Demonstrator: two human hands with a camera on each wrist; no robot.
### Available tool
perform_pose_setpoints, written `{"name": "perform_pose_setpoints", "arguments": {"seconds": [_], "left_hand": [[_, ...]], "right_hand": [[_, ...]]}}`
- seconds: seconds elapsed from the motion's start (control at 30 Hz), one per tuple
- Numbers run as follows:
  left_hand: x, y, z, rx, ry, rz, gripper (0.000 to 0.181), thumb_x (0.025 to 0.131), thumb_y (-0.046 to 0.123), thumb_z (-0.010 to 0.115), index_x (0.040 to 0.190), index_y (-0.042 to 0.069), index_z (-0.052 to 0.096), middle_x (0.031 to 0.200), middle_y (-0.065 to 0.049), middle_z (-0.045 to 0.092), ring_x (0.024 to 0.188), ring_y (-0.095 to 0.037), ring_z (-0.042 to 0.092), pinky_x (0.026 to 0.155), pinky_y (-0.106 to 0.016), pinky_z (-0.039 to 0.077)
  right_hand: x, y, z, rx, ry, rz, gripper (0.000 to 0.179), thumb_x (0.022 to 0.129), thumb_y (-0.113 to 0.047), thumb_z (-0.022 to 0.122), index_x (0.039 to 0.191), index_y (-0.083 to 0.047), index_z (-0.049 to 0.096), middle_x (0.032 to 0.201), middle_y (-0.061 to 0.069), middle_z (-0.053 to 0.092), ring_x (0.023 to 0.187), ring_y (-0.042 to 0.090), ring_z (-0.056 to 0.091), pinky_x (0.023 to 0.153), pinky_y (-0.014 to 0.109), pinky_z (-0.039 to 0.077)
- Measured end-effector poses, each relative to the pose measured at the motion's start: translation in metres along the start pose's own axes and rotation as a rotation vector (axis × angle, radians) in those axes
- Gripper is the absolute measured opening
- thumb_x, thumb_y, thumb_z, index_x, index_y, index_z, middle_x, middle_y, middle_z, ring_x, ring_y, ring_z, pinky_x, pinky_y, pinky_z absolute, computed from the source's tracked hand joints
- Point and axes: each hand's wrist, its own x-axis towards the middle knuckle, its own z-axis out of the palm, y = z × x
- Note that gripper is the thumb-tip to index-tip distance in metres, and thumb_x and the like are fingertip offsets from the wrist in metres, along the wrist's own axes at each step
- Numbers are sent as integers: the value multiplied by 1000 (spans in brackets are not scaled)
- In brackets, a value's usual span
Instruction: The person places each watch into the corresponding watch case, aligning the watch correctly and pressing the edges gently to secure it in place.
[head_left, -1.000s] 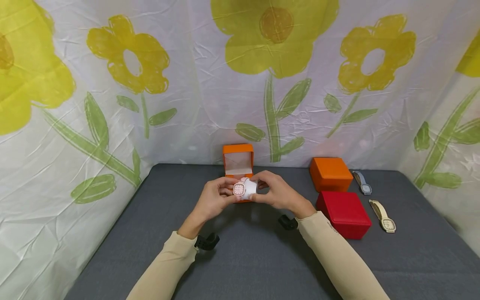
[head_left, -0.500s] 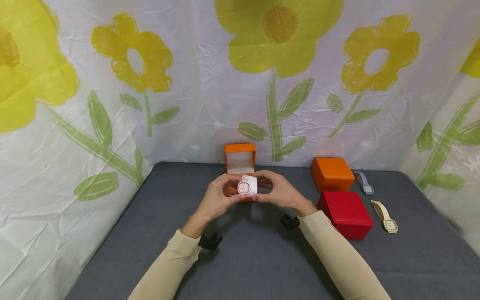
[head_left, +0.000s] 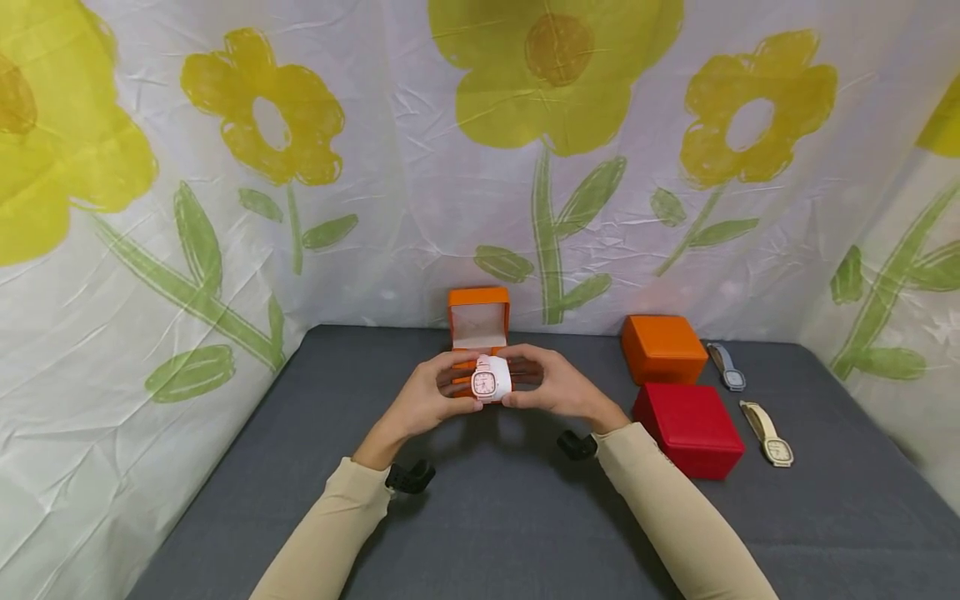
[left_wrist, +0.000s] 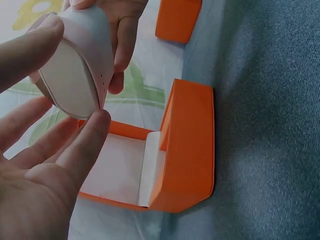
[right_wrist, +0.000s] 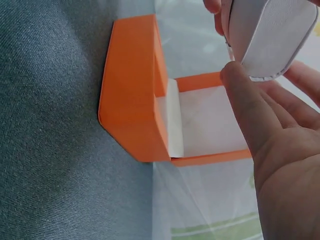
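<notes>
Between both hands, above an open orange box [head_left: 478,295], is a white watch cushion [head_left: 502,377] with a pink watch [head_left: 483,382] strapped round it, dial facing me. My left hand [head_left: 423,397] pinches the watch side between thumb and fingertips; in the left wrist view the pink strap [left_wrist: 95,56] wraps the cushion, close to the index fingertip. From the other side my right hand [head_left: 561,387] pinches the cushion's end. The right wrist view shows the cushion's bare end [right_wrist: 280,37] at that hand's fingers, its thumb out of frame. The box's lid stands up behind.
To the right, a closed orange box [head_left: 663,348] stands behind a closed red box [head_left: 690,429]. Beside them lie a blue watch [head_left: 726,367] and a cream watch [head_left: 767,433] on the dark grey tablecloth [head_left: 510,533]. A flower-printed curtain [head_left: 420,192] hangs behind the table.
The watch and cushion have turned slightly in the hands, so the dial faces me more upright, and sit slightly lower than half a second ago. Both hands still hold them; the boxes stay put.
</notes>
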Motion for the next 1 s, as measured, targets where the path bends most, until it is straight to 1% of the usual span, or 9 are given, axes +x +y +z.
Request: {"name": "perform_pose_setpoints", "arguments": {"seconds": [0.1, 0.23, 0.4, 0.5, 0.6, 0.7, 0.83, 0.9, 1.0], "left_hand": [[0, -5, -1, 6, 0, 15, 68, 77, -8, 74, 138, 1, 47, 136, -19, 45, 117, -45, 50, 95, -59, 41], [-1, -7, -1, 17, -3, 43, 67, 77, -4, 76, 138, 3, 49, 135, -16, 47, 116, -42, 51, 94, -57, 44], [-1, -8, 0, 52, 2, 49, 71, 76, 1, 78, 140, 1, 46, 135, -12, 48, 119, -37, 52, 96, -50, 44], [-1, -8, 1, 83, -2, 54, 72, 77, 4, 79, 141, 2, 45, 136, -11, 47, 119, -35, 52, 96, -51, 44], [-1, -8, 1, 106, -5, 56, 71, 77, 4, 79, 140, 5, 47, 136, -10, 47, 119, -35, 52, 95, -53, 44], [-1, -2, 2, 110, -6, 57, 70, 77, 0, 77, 140, 4, 47, 136, -12, 46, 117, -38, 52, 95, -56, 43], [-5, 14, 6, 148, 5, 98, 66, 77, -3, 76, 137, -1, 47, 135, -18, 45, 116, -40, 49, 94, -61, 41], [-6, 23, 9, 172, 14, 127, 61, 77, -3, 76, 133, -3, 50, 135, -20, 44, 118, -39, 47, 94, -63, 40], [-8, 30, 13, 187, 28, 153, 48, 78, -3, 76, 122, -4, 56, 135, -22, 43, 121, -36, 44, 96, -62, 39]], "right_hand": [[0, 0, 1, 17, -2, 17, 62, 81, -10, 77, 136, -7, 48, 131, 13, 53, 120, 35, 52, 100, 56, 39], [0, -2, 2, 25, -4, 26, 64, 81, -7, 76, 137, -4, 47, 132, 16, 52, 121, 36, 51, 100, 56, 39], [1, -4, 4, -2, -2, 0, 62, 81, -14, 77, 137, -9, 49, 132, 9, 53, 120, 30, 52, 98, 48, 43], [1, -5, 5, -5, -10, -16, 62, 81, -19, 78, 136, -13, 51, 130, 5, 55, 118, 26, 55, 97, 47, 45], [1, -6, 7, 9, -24, -27, 60, 81, -21, 78, 135, -16, 52, 129, 6, 55, 115, 22, 56, 97, 50, 44], [2, -6, 8, 25, -29, -30, 59, 81, -21, 78, 134, -18, 52, 129, 9, 54, 114, 21, 57, 97, 53, 43], [2, -4, 8, 47, -19, -26, 60, 81, -17, 78, 135, -15, 51, 130, 14, 53, 116, 29, 55, 98, 56, 41], [2, -2, 9, 51, -17, -21, 60, 82, -16, 77, 135, -14, 50, 130, 14, 52, 117, 32, 54, 98, 54, 41], [3, -1, 9, 39, -16, -19, 60, 82, -14, 76, 136, -14, 50, 132, 10, 52, 119, 30, 54, 98, 46, 44]]}}
